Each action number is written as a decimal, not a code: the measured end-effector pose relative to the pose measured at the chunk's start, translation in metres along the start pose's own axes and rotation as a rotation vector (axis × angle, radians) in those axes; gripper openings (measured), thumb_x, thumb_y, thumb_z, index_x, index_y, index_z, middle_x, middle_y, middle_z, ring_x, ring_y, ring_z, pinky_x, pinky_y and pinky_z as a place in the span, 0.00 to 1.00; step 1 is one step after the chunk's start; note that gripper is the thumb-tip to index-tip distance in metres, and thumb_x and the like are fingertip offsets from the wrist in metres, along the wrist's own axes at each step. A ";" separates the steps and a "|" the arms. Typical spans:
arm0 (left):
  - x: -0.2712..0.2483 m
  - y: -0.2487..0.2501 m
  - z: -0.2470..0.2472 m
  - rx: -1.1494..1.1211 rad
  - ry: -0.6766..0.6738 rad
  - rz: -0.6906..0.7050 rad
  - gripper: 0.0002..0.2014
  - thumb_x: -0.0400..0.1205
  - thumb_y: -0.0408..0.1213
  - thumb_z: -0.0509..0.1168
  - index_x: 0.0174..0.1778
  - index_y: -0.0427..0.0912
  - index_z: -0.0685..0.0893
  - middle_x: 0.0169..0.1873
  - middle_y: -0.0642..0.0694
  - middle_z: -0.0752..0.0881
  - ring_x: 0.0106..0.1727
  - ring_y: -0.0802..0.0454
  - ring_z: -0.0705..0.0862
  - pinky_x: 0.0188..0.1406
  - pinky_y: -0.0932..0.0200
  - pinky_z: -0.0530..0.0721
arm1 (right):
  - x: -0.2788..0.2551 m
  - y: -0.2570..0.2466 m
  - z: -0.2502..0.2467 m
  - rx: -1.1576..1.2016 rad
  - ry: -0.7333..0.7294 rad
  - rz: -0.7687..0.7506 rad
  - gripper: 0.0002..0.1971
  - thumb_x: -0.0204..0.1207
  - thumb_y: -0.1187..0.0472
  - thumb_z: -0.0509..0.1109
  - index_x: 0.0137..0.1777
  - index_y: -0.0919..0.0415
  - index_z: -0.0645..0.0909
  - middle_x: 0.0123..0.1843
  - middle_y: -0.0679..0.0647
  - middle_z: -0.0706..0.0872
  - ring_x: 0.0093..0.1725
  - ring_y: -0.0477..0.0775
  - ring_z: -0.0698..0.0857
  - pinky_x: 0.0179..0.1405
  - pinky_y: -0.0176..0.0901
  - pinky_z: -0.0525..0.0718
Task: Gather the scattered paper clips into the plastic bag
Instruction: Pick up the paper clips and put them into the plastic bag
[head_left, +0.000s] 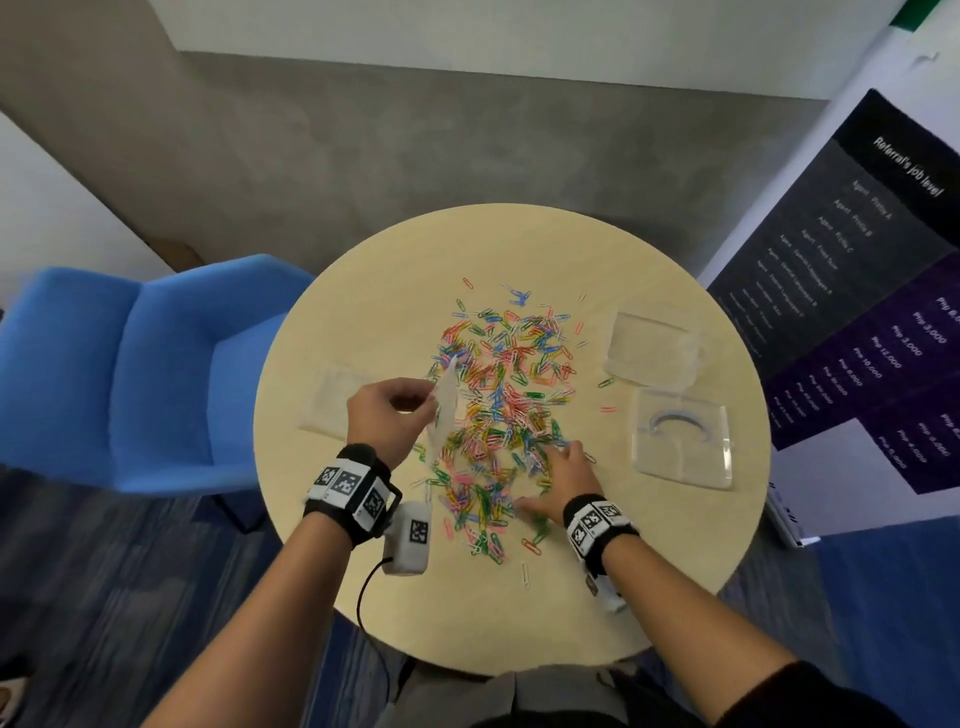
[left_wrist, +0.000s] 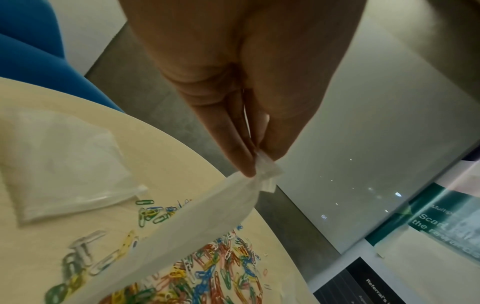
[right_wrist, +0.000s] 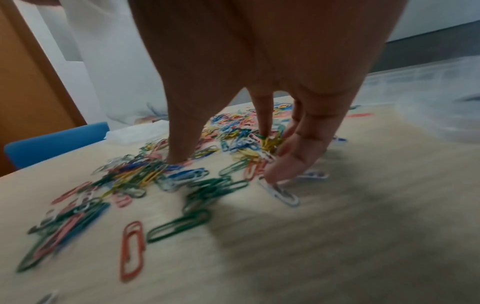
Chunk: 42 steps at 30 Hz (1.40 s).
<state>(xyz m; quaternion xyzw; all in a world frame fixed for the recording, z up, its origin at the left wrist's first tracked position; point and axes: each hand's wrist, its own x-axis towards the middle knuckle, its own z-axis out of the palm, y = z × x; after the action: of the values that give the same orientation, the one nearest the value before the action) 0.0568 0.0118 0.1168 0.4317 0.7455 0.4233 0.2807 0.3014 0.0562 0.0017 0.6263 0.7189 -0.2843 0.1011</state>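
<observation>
On the dark banner (head_left: 852, 270) at the right, the heading "Referral's job level" can be read, with rows beginning "Agent" and "Php" amounts such as "Php 3,000" below it, though most are too blurred to be made out. On the green poster (left_wrist: 446, 224), "Scan" and "the rewards" appear to be printed.

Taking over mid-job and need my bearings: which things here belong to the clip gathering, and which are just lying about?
In the job:
- paper clips strewn on the table
- bag, pinched by left hand
- right hand, spread on the clips

Lying about:
- left bag
- far bag
- clear case
- blue chair
- poster
</observation>
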 end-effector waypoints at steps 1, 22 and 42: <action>-0.002 -0.002 -0.002 0.005 0.003 -0.005 0.05 0.75 0.33 0.75 0.46 0.41 0.93 0.36 0.49 0.92 0.38 0.55 0.90 0.47 0.62 0.87 | 0.001 -0.006 0.005 -0.031 0.011 -0.020 0.57 0.51 0.29 0.80 0.79 0.51 0.64 0.77 0.59 0.62 0.74 0.61 0.72 0.69 0.54 0.79; -0.014 0.003 0.020 -0.029 -0.113 -0.036 0.06 0.75 0.33 0.75 0.47 0.42 0.92 0.36 0.47 0.91 0.35 0.57 0.90 0.41 0.67 0.86 | -0.001 0.007 -0.024 0.875 0.110 0.148 0.11 0.71 0.67 0.79 0.53 0.66 0.90 0.46 0.58 0.92 0.44 0.57 0.92 0.51 0.45 0.90; -0.015 0.039 0.074 0.080 -0.264 0.186 0.11 0.76 0.33 0.74 0.54 0.42 0.92 0.41 0.48 0.92 0.41 0.59 0.89 0.46 0.67 0.85 | -0.008 -0.055 -0.107 0.951 -0.037 -0.001 0.07 0.73 0.73 0.70 0.40 0.62 0.87 0.47 0.65 0.89 0.51 0.66 0.89 0.56 0.63 0.87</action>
<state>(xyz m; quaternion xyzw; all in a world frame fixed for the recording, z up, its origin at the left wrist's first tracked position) 0.1380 0.0377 0.1162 0.5616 0.6750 0.3571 0.3184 0.2726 0.1036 0.1084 0.5975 0.5075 -0.5929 -0.1843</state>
